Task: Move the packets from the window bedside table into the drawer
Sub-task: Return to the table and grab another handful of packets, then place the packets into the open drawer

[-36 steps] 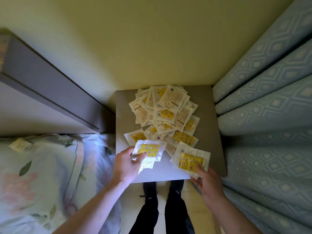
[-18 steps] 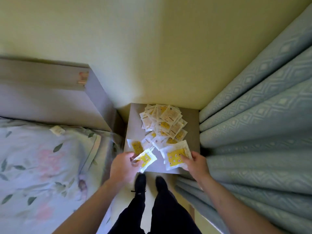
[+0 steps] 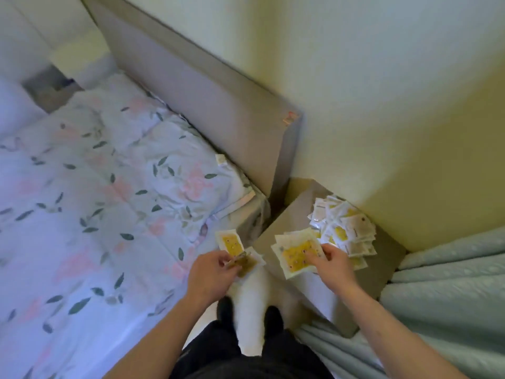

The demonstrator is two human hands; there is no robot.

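Observation:
A heap of white packets with yellow centres (image 3: 345, 228) lies on the grey-brown bedside table (image 3: 374, 269) in the corner by the curtain. My left hand (image 3: 211, 273) grips a few packets (image 3: 232, 246), lifted off the table and held between it and the bed. My right hand (image 3: 332, 262) pinches a thin stack of packets (image 3: 296, 254) above the table's near side. No drawer is in view.
A bed with floral bedding (image 3: 109, 201) and a grey headboard (image 3: 207, 99) fills the left. Pale blue-green curtains (image 3: 448, 296) hang on the right, brushing the table. My dark shoes (image 3: 225, 310) stand on the white floor strip between bed and table.
The view has swung left, away from the table towards the bed. Both hands have lifted their packets off the table; the left hand's packets now hang over the gap by the bed.

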